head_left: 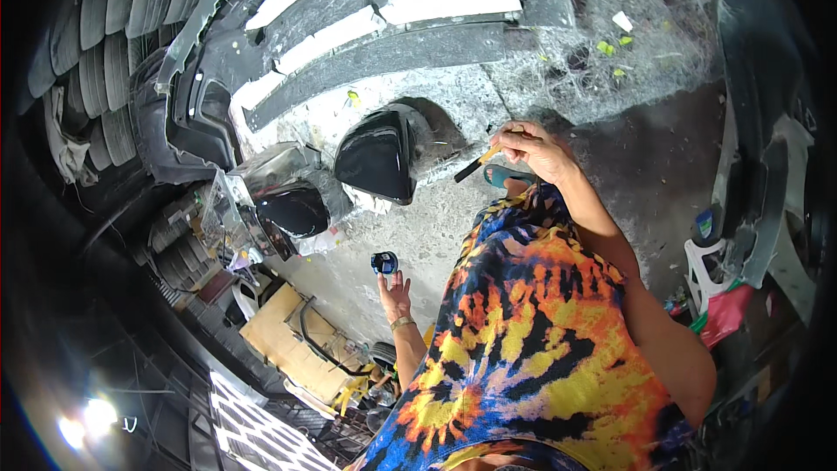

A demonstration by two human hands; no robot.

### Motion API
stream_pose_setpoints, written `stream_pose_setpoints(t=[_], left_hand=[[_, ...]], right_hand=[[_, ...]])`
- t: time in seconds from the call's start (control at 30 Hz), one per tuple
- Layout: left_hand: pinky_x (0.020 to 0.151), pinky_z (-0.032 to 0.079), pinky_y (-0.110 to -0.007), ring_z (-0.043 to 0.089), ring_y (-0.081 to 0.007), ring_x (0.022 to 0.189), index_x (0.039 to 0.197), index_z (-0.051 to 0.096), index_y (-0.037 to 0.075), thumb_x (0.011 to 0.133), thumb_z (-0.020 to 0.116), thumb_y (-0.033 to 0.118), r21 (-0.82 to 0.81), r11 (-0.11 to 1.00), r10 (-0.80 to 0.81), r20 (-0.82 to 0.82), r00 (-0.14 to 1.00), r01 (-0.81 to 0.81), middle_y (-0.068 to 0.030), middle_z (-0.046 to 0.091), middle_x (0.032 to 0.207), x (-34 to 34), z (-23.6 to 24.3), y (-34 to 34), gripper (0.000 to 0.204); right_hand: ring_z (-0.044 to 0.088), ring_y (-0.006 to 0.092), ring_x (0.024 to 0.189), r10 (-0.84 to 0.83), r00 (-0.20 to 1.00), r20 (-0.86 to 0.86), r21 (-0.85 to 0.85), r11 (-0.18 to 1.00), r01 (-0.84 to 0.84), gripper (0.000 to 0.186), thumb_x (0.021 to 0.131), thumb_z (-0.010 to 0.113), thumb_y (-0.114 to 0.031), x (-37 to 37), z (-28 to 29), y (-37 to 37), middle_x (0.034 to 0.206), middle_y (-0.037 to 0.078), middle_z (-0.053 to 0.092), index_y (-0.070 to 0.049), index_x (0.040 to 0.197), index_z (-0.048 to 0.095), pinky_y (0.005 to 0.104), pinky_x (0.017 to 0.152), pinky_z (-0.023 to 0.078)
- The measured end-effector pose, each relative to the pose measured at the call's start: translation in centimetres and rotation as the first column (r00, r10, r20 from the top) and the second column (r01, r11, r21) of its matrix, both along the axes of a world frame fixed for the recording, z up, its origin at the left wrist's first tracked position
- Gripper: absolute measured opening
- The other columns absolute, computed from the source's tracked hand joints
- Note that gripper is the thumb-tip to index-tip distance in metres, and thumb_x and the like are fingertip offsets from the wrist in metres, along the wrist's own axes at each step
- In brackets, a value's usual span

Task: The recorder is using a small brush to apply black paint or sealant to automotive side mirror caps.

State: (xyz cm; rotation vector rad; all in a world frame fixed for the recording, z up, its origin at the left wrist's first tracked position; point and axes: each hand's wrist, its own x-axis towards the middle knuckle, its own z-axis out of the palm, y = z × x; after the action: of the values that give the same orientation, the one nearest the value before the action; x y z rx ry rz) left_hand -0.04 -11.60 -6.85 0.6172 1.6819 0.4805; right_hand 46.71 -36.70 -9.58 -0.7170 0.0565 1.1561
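My right hand [536, 150] pinches a small paintbrush [475, 165] by its yellowish handle; the dark bristles point down and left. Low on the left, my left hand [396, 296] carries a small blue tub [384, 263] with dark contents, its fingers beneath and around it. Between the hands and farther off is a glossy black rounded shell [373, 157], like a car mirror cover. The brush tip is to its right, apart from it. A second glossy black shell [295, 210] lies farther left beside clear plastic wrapping [270, 166].
Large dark bumper-like panels [475, 48] with white areas lie across the far side. Stacked dark curved parts [100, 61] fill the left. A white plastic chair [704, 270] and a red item [728, 316] are at right. A yellowish board [301, 340] lies at lower left.
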Motion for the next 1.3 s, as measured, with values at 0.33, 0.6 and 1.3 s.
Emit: stream_pose_setpoints(t=[0.33,0.6,1.3], left_hand=[[0.107,0.029,-0.052,0.046,-0.0298,0.125,0.145,0.015,0.016,0.083,0.066,0.046,0.024,0.987,0.16,-0.022,0.987,-0.159,-0.0174,0.045,0.134,-0.1,0.7,-3.2,0.086],[0.106,0.031,-0.051,0.044,-0.0307,0.127,0.146,0.013,0.015,0.084,0.065,0.046,-0.01,0.968,0.249,-0.005,0.968,-0.249,-0.0194,0.036,0.143,-1.8,0.2,-6.9,0.087],[0.094,0.042,-0.048,0.054,-0.0274,0.114,0.143,0.018,0.016,0.077,0.073,0.046,-0.057,0.832,0.553,0.019,0.833,-0.551,-0.0149,0.048,0.129,-6.1,-1.8,-13.3,0.091]], right_hand=[[0.047,0.0074,0.062,0.012,0.995,-0.097,-0.049,0.999,-0.017,0.017,0.093,0.058,-0.018,2.0,-0.1,0.6,0.069,-0.001,0.052,-0.002,0.092,0.064,0.0226,0.059,0.038],[0.049,0.0077,0.066,0.152,0.988,-0.023,-0.039,0.987,-0.153,0.02,0.094,0.057,-0.02,3.1,1.9,2.5,0.072,0.0,0.055,-0.001,0.097,0.064,0.0213,0.062,0.04],[0.052,0.0109,0.067,0.219,0.969,0.119,-0.01,0.976,-0.219,0.017,0.092,0.056,-0.015,5.0,9.5,9.4,0.071,0.003,0.056,0.0,0.098,0.061,0.0246,0.063,0.043]])
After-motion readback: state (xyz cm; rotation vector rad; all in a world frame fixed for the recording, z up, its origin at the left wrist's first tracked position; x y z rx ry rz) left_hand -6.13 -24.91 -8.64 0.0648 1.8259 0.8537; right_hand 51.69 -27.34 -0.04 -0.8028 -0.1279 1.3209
